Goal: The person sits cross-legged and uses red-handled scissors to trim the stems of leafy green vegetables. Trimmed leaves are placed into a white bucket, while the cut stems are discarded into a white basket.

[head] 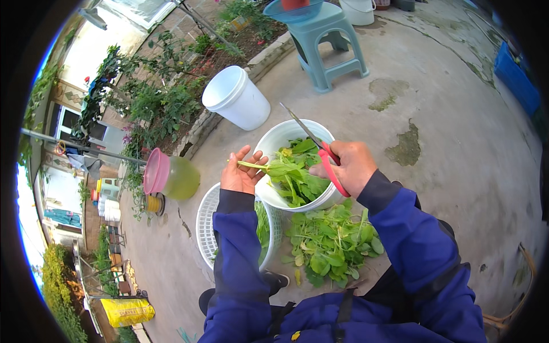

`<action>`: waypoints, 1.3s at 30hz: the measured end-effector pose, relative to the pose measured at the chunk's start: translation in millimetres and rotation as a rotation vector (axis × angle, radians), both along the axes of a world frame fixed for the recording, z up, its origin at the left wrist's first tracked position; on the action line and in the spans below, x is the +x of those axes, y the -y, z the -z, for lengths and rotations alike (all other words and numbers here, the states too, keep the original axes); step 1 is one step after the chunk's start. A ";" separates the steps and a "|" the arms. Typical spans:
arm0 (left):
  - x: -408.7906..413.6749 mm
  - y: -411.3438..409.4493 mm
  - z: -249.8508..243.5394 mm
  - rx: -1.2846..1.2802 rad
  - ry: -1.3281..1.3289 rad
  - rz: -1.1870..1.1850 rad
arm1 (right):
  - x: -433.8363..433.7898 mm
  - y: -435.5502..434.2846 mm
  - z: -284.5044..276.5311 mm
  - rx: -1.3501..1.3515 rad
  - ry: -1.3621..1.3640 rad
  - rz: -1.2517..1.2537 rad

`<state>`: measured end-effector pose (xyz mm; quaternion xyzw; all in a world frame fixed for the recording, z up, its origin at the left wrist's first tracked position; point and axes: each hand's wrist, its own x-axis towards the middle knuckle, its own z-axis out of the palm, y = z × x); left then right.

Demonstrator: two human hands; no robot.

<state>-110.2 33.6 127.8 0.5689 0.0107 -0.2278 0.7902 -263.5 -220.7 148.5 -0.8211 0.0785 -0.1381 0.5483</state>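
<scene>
Between the thumb and fingers of my left hand (241, 175) is the pale stem of a leafy green plant (285, 168), its leaves hanging over a white plastic bucket (274, 140). My right hand (355, 166) grips red-handled scissors (330, 173) above the bucket's right side. Their blades point up and to the left, past the far rim, and look closed together. Cut greens (304, 193) lie inside the bucket. On the concrete nearer to me spreads a loose heap of leafy greens (336, 244). A white slotted basket (207, 223) under my left forearm also holds greens, partly hidden by the sleeve.
Beyond the bucket a second white bucket (242, 100) stands by the planting bed's kerb (195, 130). A blue-green plastic stool (328, 43) bears a blue basin (296, 9). Left are a greenish container with a pink rim (178, 176) and a yellow sack (128, 311). A blue crate (514, 77) stands far right.
</scene>
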 end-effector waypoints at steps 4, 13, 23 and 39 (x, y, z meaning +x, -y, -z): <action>-37.7 -12.8 -17.1 -0.159 -0.107 -0.085 | 0.4 -8.2 -1.5 -0.055 -0.031 -0.036; -121.4 -38.9 -11.6 -0.096 -0.094 -0.064 | -1.5 -52.6 10.1 0.681 -0.094 -0.467; -163.1 -42.7 -16.0 -0.104 -0.062 -0.100 | -12.0 -86.7 21.0 0.641 -0.245 -0.701; -173.3 -69.6 -29.0 -0.172 0.022 -0.112 | -22.8 -83.9 15.0 0.635 -0.244 -0.607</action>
